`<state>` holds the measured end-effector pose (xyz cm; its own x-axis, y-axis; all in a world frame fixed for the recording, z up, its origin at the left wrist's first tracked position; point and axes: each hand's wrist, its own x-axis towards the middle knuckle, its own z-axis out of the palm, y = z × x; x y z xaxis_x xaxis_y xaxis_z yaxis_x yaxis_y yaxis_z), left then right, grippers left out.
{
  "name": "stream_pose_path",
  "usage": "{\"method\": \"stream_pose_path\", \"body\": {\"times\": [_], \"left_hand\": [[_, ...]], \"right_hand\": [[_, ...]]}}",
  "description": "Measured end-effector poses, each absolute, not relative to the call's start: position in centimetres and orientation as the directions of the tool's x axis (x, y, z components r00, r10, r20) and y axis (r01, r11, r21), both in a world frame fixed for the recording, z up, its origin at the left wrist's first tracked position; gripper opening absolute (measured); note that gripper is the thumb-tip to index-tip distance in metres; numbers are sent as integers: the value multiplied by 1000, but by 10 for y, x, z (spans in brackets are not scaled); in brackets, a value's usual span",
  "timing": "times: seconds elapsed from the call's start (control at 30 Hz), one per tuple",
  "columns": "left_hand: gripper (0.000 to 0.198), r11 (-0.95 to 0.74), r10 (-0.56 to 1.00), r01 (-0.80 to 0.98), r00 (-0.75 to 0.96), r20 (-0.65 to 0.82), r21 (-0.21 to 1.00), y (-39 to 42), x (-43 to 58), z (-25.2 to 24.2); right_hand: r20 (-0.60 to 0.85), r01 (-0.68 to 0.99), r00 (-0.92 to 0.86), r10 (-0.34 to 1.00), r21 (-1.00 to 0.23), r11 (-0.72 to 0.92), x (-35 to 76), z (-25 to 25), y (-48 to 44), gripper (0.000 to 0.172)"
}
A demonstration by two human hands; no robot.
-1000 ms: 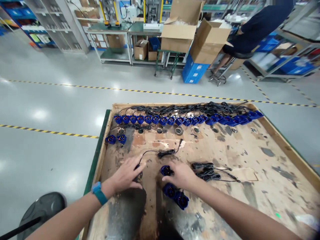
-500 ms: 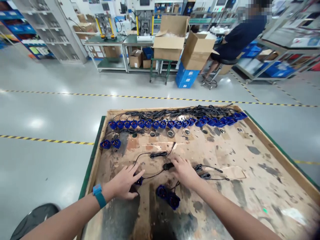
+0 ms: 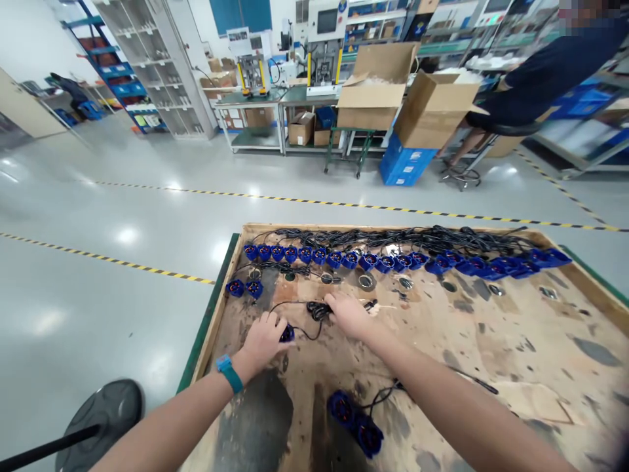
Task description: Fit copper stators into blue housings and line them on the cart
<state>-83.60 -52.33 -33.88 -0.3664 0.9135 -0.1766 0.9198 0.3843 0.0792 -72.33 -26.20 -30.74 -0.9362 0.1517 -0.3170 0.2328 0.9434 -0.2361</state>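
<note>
My left hand [image 3: 265, 337] is closed around a blue round plastic housing with a black cable [image 3: 287, 334], just above or on the wooden board. My fingers cover part of it, and a second housing may be hidden beneath them. My right hand [image 3: 350, 314] grips a bundled coil of black cable [image 3: 318, 311] just ahead and to the right. A loose loop of cable runs between the two hands. Nearer to me, two more blue housings [image 3: 354, 423] lie side by side, their cable passing under my right forearm. Two others [image 3: 244, 288] stand at the board's left side.
A long row of blue housings [image 3: 386, 263] lines the far side, with tangled black cables [image 3: 393, 237] behind. A raised wooden rim [image 3: 209, 334] edges the table. A stool [image 3: 105, 419] stands at lower left. Beyond the aisle, a seated person [image 3: 545, 82] is near cardboard boxes [image 3: 435, 108].
Both hands have moved forward over the board, carrying the housing and the cable coil toward the far rows. My left fingers, spread before, have closed. The view has turned slightly left.
</note>
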Motion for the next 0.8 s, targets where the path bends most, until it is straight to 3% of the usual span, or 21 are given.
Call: {"method": "stream_pose_path", "body": {"times": [0.27,0.4,0.6,0.8], "left_hand": [[52,663,747,748,-661,-64,12,-455,-870,-347],[65,665,746,747,-665,-38,-12,-441,-879,-348],[89,647,762,762,-647,-6,-26,-448,-893,-348],[75,447,894,894,-445,48,-41,-473,-908,-341]], "right_hand": [[-140,450,-891,432,-144,881,-789,-315,-239,28],[-51,348,-937,344,-103,932,-782,-324,-243,36],[-119,313,-947,299,-125,941,-800,-331,-245,35],[-92,340,-940,328,-192,921,-801,-322,-254,42]]}}
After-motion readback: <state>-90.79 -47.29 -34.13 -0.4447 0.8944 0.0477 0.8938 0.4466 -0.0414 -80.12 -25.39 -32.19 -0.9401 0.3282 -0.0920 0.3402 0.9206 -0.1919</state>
